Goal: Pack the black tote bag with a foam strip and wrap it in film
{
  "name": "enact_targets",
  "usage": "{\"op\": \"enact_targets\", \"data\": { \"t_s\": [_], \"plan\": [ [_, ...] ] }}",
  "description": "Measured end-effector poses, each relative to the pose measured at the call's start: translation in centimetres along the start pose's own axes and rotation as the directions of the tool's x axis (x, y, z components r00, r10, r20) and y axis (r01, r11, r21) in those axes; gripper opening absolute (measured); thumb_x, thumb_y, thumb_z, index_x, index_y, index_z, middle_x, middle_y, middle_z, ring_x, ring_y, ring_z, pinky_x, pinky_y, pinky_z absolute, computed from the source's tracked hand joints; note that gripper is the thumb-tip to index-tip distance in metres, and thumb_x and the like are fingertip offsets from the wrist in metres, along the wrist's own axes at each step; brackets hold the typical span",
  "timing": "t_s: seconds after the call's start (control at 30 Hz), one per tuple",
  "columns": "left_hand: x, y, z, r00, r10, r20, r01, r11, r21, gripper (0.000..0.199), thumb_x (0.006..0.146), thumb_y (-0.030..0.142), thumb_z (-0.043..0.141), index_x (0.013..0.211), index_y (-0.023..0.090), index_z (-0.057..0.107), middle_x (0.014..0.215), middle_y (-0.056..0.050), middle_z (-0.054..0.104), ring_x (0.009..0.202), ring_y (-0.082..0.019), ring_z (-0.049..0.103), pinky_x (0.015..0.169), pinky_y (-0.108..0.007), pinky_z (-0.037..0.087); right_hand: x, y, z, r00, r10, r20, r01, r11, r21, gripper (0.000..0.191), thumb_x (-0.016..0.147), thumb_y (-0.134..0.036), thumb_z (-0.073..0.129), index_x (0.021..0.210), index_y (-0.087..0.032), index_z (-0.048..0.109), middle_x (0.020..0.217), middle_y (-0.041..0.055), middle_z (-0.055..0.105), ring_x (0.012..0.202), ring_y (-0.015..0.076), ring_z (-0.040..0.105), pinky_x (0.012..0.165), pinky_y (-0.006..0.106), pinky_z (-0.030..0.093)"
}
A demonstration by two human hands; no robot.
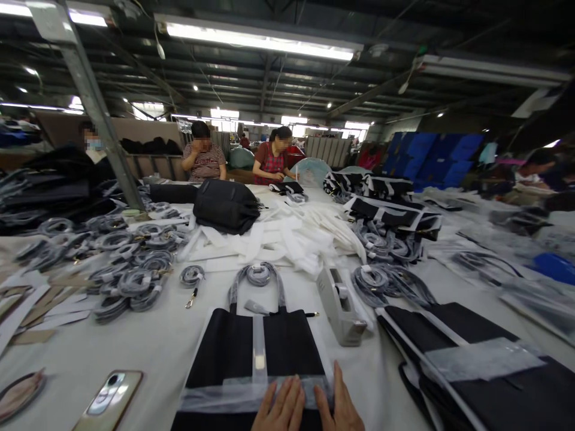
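A black handbag (213, 344) lies flat before me, its wrapped handles pointing away from me. Translucent film (202, 400) runs across its lower part, and a pale vertical strip covers a small gold-coloured fitting. My left hand (281, 407) rests on the film, fingers stretched out. Beside it, my right hand (340, 407) has thumb and fingers spread at the bag's right edge. Neither hand grasps anything that I can see. A coiled grey wrapped strap (258, 274) sits between the handles. Just right of the bag stands a grey tape dispenser (344, 314).
More black bags (476, 359) lie at right, partly wrapped. Several coiled straps (135, 278) are heaped at left, near a phone (110, 398). White foam strips (287, 236) and a bulky black bag (224, 206) lie farther back. Co-workers (274, 158) are across the table.
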State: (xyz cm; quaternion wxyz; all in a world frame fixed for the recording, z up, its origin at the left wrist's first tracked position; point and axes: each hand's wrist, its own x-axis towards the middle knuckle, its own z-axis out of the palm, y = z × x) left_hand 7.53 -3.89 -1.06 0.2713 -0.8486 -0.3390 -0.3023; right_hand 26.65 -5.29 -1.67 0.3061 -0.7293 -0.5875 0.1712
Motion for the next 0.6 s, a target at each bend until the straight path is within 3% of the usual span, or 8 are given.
{"op": "enact_targets", "data": {
  "t_s": [0.1,0.23,0.33,0.4,0.47,0.5,0.53,0.6],
  "plan": [
    [-0.3,0.3,0.5,0.999,-0.048,-0.017,0.048,0.999,-0.005,0.037,0.084,0.037,0.054,0.116,0.02,0.062,0.128,-0.004,0.062,0.139,-0.024,0.03,0.119,-0.043,0.011,0.0,-0.7,-0.4,1.0,0.0,0.015,0.0,1.0,-0.017,0.075,0.09,-0.058,0.029,0.146,-0.008,0.024,0.142,0.0176,0.045,0.13,0.0293,0.044,0.103,0.042,0.044],
    [-0.9,-0.3,0.7,1.0,0.004,0.023,-0.003,0.999,-0.051,0.048,0.084,0.042,0.053,0.125,0.016,0.057,0.13,-0.007,0.06,0.127,-0.021,0.047,0.106,-0.031,0.038,0.0,-0.6,-0.2,1.0,-0.003,0.013,0.004,0.999,-0.033,0.077,0.09,-0.061,0.024,0.147,-0.008,0.023,0.146,0.0175,0.039,0.132,0.0288,0.042,0.105,0.042,0.042],
    [-1.1,-2.8,-1.3,0.993,-0.027,0.116,0.045,0.986,-0.158,0.054,0.086,0.04,0.053,0.133,0.013,0.049,0.132,-0.01,0.058,0.124,-0.021,0.05,0.095,-0.028,0.048,0.1,0.3,0.2,1.0,-0.004,0.006,0.004,0.999,-0.036,0.077,0.09,-0.062,0.023,0.147,-0.01,0.022,0.147,0.0163,0.038,0.132,0.0284,0.042,0.103,0.041,0.044],
    [-1.6,-5.4,-3.5,0.972,-0.157,0.177,0.192,0.961,-0.201,0.055,0.088,0.032,0.052,0.139,0.015,0.041,0.136,-0.012,0.054,0.129,-0.023,0.046,0.099,-0.031,0.047,0.2,0.8,0.4,1.0,-0.027,0.005,0.027,0.999,-0.045,0.075,0.09,-0.063,0.025,0.147,-0.013,0.024,0.145,0.0152,0.042,0.128,0.0284,0.047,0.099,0.041,0.047],
    [-2.9,-8.3,-5.6,0.899,-0.38,0.219,0.422,0.886,-0.194,0.058,0.09,0.028,0.05,0.144,0.02,0.032,0.141,-0.01,0.048,0.134,-0.023,0.04,0.104,-0.035,0.044,0.2,0.9,0.5,0.996,-0.084,-0.027,0.082,0.994,-0.075,0.071,0.091,-0.063,0.025,0.145,-0.018,0.029,0.139,0.0146,0.049,0.122,0.0298,0.052,0.1,0.045,0.046],
    [-3.8,-9.6,-6.4,0.829,-0.514,0.219,0.552,0.815,-0.176,0.059,0.09,0.029,0.049,0.145,0.022,0.029,0.144,-0.01,0.046,0.135,-0.024,0.038,0.106,-0.038,0.043,0.2,0.9,0.5,0.992,-0.112,-0.057,0.107,0.99,-0.095,0.068,0.091,-0.063,0.025,0.144,-0.02,0.032,0.136,0.0142,0.053,0.12,0.0309,0.054,0.101,0.049,0.044],
    [-5.0,-10.9,-7.0,0.738,-0.641,0.209,0.672,0.723,-0.156,0.061,0.09,0.033,0.048,0.146,0.022,0.026,0.145,-0.01,0.043,0.136,-0.025,0.037,0.108,-0.042,0.041,0.2,0.7,0.5,0.987,-0.132,-0.091,0.121,0.986,-0.116,0.066,0.092,-0.062,0.024,0.143,-0.021,0.033,0.133,0.0139,0.055,0.119,0.032,0.055,0.101,0.052,0.042],
    [-7.6,-12.7,-7.6,0.514,-0.826,0.231,0.858,0.492,-0.147,0.065,0.089,0.043,0.047,0.146,0.02,0.025,0.147,-0.012,0.041,0.136,-0.029,0.037,0.11,-0.049,0.036,0.1,0.3,0.5,0.981,-0.141,-0.136,0.122,0.983,-0.14,0.064,0.092,-0.06,0.025,0.143,-0.022,0.033,0.13,0.0136,0.057,0.118,0.0335,0.055,0.101,0.057,0.04]
  ]
}}
